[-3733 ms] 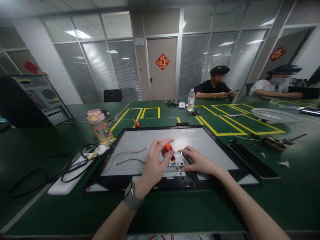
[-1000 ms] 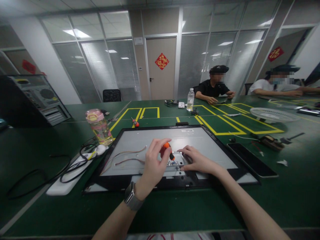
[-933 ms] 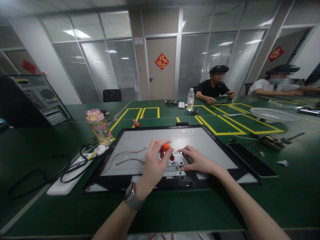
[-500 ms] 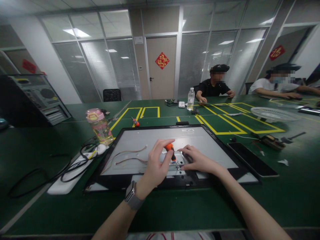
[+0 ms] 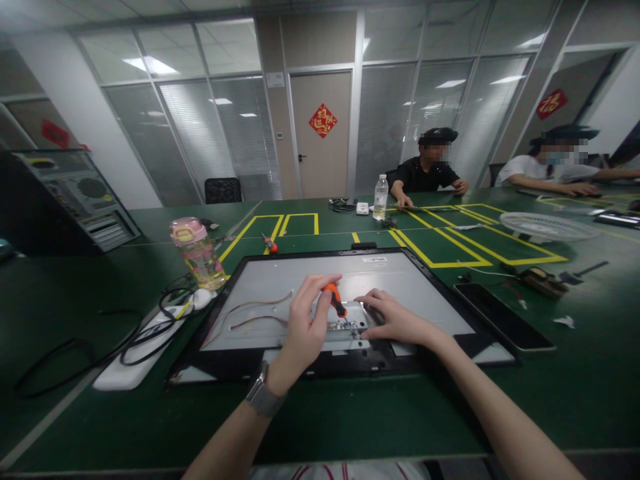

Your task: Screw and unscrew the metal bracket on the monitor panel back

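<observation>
A flat screen panel (image 5: pixel 400 283) with a grey metal back and black frame lies in front of me. My left hand (image 5: pixel 309 327) grips an orange and black screwdriver (image 5: pixel 336 300), tilted so its tip points down and right at a metal bracket (image 5: pixel 345 327) near the panel's front edge. On the bracket's right end rests my right hand (image 5: pixel 393 320), thumb and fingers apart around that end. Whether its fingertips pinch any small part is unclear. Thin cables (image 5: pixel 260 320) run across the panel to the left of my left hand.
Left of the panel are a white power strip (image 5: pixel 130 360), black cables and a pink-lidded bottle (image 5: pixel 197 253). A phone (image 5: pixel 503 317) lies at the right. Behind stand a small red screwdriver (image 5: pixel 271 245) and a water bottle (image 5: pixel 381 198). Two people sit across the table.
My left hand has shifted slightly left and tilted the screwdriver's handle leftward, so more of the shaft and bracket shows. My right hand has stayed in place.
</observation>
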The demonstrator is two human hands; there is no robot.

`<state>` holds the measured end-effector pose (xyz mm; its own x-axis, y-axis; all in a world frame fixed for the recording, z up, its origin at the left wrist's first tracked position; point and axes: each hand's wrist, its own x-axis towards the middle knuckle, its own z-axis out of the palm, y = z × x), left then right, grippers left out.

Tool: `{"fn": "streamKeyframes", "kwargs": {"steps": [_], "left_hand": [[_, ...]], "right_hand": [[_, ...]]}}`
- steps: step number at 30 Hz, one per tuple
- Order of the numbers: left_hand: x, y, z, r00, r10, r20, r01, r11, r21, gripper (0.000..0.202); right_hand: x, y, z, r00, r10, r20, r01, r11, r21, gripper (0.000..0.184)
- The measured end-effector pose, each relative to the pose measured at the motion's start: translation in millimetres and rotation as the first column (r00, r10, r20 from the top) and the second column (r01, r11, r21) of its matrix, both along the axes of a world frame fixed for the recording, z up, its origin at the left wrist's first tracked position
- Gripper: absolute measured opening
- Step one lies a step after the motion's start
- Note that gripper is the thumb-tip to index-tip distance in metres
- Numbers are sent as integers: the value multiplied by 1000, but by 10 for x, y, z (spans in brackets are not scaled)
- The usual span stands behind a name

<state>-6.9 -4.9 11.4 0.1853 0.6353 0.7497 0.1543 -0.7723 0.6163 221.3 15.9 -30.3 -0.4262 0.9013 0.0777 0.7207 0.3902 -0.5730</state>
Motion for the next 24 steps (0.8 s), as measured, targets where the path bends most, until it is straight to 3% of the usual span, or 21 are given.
{"fn": "streamKeyframes", "kwargs": {"steps": [6, 13, 19, 24], "left_hand": [[-3, 1, -10, 999, -53, -10, 52, 998, -21, 33], [-8, 39, -26, 990, 140, -16, -139, 989, 50, 15], [-12, -12, -7, 996, 59, -60, -56, 997, 48, 31], [1, 11, -25, 983, 175, -61, -165, 976, 141, 17]], "right_hand": [[11, -1, -14, 1000, -2, -13, 2, 1000, -8, 69], [5, 3, -16, 1000, 5, -4, -5, 1000, 15, 69], [13, 7, -27, 1000, 3, -10, -3, 1000, 12, 69], [11, -5, -8, 1000, 4, -11, -4, 1000, 8, 67]]}}
